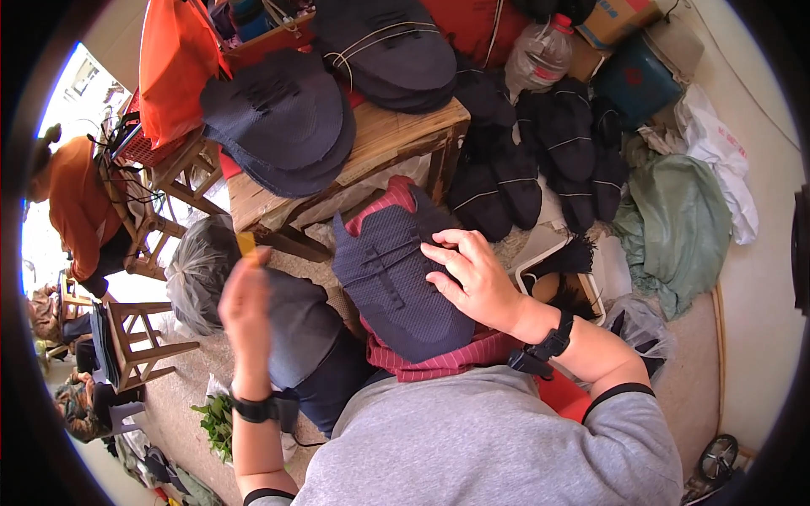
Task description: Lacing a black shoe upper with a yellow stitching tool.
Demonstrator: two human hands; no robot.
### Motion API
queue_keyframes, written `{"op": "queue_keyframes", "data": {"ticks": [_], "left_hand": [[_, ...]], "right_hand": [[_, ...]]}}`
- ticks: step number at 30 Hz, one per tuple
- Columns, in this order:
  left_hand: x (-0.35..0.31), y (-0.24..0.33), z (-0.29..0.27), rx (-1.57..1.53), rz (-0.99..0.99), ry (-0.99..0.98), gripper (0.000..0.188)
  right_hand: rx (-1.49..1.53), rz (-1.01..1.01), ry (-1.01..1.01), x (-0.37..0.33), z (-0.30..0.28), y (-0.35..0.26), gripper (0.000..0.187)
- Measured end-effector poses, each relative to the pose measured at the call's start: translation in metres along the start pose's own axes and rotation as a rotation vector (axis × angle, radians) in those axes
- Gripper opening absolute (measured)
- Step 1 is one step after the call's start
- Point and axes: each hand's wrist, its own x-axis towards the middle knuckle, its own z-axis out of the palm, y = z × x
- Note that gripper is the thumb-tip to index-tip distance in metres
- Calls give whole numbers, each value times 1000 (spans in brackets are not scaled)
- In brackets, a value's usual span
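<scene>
A dark navy, sole-shaped fabric piece (413,291) with stitched rows lies across my lap, on top of a red striped cloth (439,358). Loose dark strands cross its middle. My right hand (474,278) rests on the piece's right side, its fingers curled but apart, fingertips touching the fabric. To the left of the piece, my left hand (246,308) is raised and smeared by motion. Something small and yellow (245,243) shows by its fingertips; whether the hand grips it I cannot tell. Both wrists wear black bands.
Stacks of similar navy pieces (278,118) sit on a wooden bench (371,148) ahead. Tied dark bundles (565,148) lie right of it. A white bin (595,282) stands beyond my right wrist. Another person in orange (80,198) is at far left, near wooden stools (143,337).
</scene>
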Motion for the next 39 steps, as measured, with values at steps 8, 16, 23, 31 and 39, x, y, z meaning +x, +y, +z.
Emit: {"op": "queue_keyframes", "data": {"ticks": [8,16,23,31,39], "left_hand": [[-47,15,77,118,154,-536,8],[-31,27,91,338,434,-508,9],[-23,30,117,341,538,-559,8],[-34,41,115,571,483,-543,29],[-41,29,111,370,309,-525,39]], "right_hand": [[136,117,-33,-10,-9,3,34],[387,313,-95,-13,-11,-2,37],[576,405,-90,-10,2,9,31],[107,-52,-85,3,-9,33,14],[92,84,-171,-1,-37,48,12]]}}
